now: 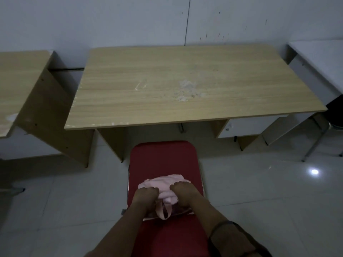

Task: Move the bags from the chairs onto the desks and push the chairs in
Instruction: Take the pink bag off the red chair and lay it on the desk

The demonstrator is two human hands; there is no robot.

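A small pink bag [166, 184] lies on the seat of a red chair [163, 160], close to the chair's back. My left hand [144, 196] grips the bag's left side and my right hand [183, 193] grips its right side, fingers curled into the fabric. A pink strap loop hangs down between my wrists. The chair stands pulled out from a light wooden desk [185, 84], whose top is bare apart from pale scuffed patches.
A second wooden desk [20, 80] stands to the left, with a narrow gap between the two. A white desk [319, 60] with metal legs stands at the right. A white wall runs behind the desks. The floor is glossy pale tile.
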